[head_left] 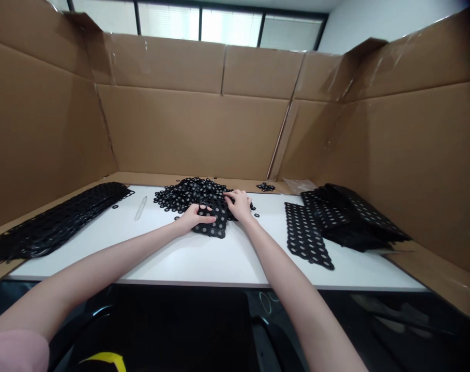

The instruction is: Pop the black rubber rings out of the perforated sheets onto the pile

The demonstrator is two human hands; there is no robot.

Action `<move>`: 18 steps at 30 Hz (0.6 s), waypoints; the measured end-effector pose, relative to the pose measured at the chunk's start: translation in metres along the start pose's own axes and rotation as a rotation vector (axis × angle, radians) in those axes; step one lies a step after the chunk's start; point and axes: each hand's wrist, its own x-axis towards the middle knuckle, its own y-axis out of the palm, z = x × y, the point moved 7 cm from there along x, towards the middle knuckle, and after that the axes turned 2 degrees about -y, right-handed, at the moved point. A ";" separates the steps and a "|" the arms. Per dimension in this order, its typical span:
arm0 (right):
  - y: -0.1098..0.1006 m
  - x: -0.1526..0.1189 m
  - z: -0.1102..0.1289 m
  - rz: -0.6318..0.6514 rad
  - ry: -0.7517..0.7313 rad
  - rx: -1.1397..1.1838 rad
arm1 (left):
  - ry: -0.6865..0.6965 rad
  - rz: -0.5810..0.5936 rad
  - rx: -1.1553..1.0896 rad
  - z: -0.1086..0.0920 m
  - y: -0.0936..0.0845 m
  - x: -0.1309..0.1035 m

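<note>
1. Fingers of the left hand (188, 219) are clamped on a black dotted sheet (217, 227), just below frame centre.
2. Fingers of the right hand (240, 204) are bent at the black rings (188, 192); whether anything is gripped cannot be told.
3. Both forearms (118, 257) are angled inward; white tabletop (188, 261) is seen between them, bounded by cardboard walls (180, 132).

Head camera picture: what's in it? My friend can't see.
A person's left hand holds a dotted black sheet; the right hand is at a pile of small black rings on a white table. Cardboard walls stand behind and beside it.
</note>
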 end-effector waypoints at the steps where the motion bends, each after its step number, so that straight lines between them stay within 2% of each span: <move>1: 0.000 0.000 -0.001 0.008 0.010 -0.005 | -0.002 0.006 0.001 0.000 0.000 0.000; 7: 0.003 -0.002 -0.003 0.050 0.013 -0.004 | -0.012 0.021 0.023 0.000 0.002 -0.001; 13: -0.005 -0.001 0.000 0.001 -0.001 0.041 | -0.015 0.016 0.010 0.000 0.002 -0.001; 16: -0.017 -0.002 0.010 -0.018 -0.085 0.157 | -0.011 -0.047 -0.030 0.000 -0.004 0.000; 18: -0.024 -0.005 0.020 0.023 -0.174 0.283 | 0.000 -0.076 -0.060 -0.001 -0.007 0.000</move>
